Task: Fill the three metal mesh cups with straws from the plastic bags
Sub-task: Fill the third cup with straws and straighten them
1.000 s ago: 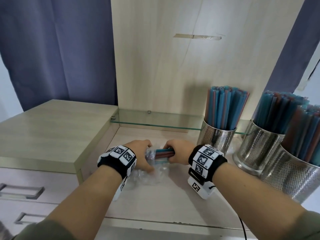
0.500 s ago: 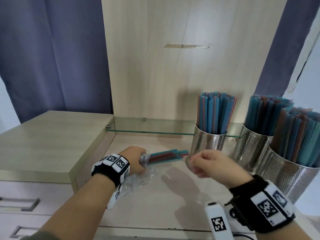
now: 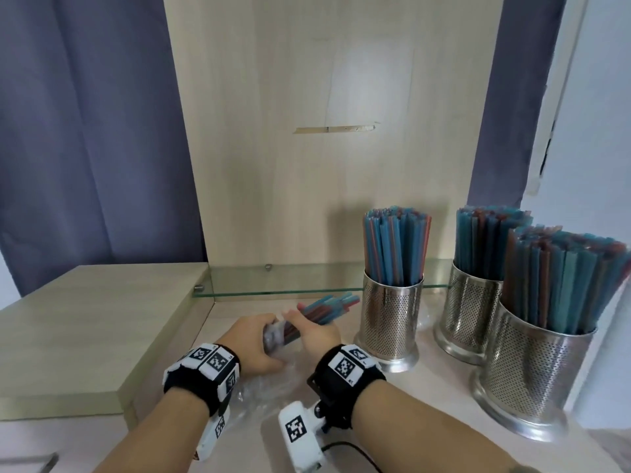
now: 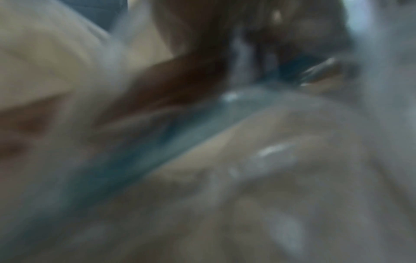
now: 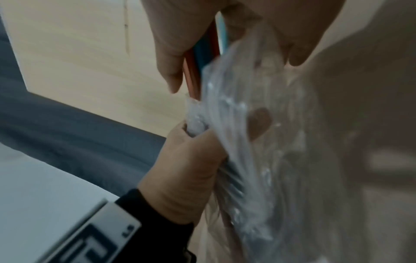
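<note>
A bundle of blue and red straws sticks out of a clear plastic bag on the desk. My left hand grips the bag's mouth around the straws' lower end. My right hand closes round the bare part of the bundle, thumb and fingers on either side. Three metal mesh cups stand to the right, all packed with upright straws: the nearest to my hands, one behind and one at the front right. The left wrist view is a blur of plastic and blue.
A raised wooden cabinet top borders the work area on the left. A low glass shelf runs along the back, under a tall wooden panel. Dark curtains hang on both sides. A cable trails near the front edge.
My right hand, which had swung away toward the cups half a second ago, has come back and taken hold of the straws. The left hand has kept its grip on the bag.
</note>
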`<action>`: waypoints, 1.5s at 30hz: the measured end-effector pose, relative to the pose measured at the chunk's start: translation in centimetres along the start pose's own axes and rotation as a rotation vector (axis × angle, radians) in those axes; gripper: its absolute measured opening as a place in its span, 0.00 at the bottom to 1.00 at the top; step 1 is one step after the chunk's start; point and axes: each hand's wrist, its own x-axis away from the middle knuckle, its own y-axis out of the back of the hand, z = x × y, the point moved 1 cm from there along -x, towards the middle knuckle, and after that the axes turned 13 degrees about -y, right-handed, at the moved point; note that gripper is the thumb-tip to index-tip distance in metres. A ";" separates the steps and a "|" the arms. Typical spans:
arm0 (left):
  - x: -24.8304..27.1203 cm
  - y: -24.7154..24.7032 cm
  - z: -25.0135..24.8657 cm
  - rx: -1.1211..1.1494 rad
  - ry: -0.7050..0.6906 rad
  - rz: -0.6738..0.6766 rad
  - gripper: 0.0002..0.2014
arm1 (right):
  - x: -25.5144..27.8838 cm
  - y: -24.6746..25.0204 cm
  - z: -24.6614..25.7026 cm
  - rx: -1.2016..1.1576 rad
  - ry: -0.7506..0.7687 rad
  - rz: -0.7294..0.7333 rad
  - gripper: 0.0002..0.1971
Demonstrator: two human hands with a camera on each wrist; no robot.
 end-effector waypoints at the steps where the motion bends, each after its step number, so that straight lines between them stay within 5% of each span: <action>1: 0.0 0.1 0.0 0.003 -0.004 -0.004 0.20 | -0.1 0.0 0.4 -0.020 0.028 -0.025 0.09; 7: 0.2 0.4 0.4 -0.039 0.044 0.033 0.37 | 0.7 0.3 2.4 -0.114 0.187 -0.006 0.07; 10: 0.2 0.2 0.6 -0.090 0.103 0.042 0.42 | 0.8 0.6 3.7 -0.248 0.232 0.046 0.18; 12: 0.2 0.0 0.6 -0.129 0.147 0.049 0.45 | 1.9 0.8 5.4 -0.249 0.323 0.052 0.13; 19: 0.0 -0.2 0.6 -0.247 0.177 0.161 0.49 | 7.7 2.5 12.7 0.143 0.813 0.068 0.10; 28: 0.2 0.2 -0.1 -0.264 0.034 0.007 0.54 | 9.9 7.8 16.5 0.335 0.767 0.198 0.06; 36: -1.6 2.6 -5.3 -0.292 -0.144 -0.071 0.53 | 11.2 12.0 19.0 0.356 0.871 0.045 0.05; 41: -5.2 3.5 -12.0 -0.178 -0.243 -0.119 0.43 | 12.3 12.5 22.4 0.186 0.970 -0.017 0.08; 45: -8.6 0.3 -14.6 0.054 -0.166 -0.115 0.59 | 12.5 12.4 23.7 0.096 1.028 -0.040 0.08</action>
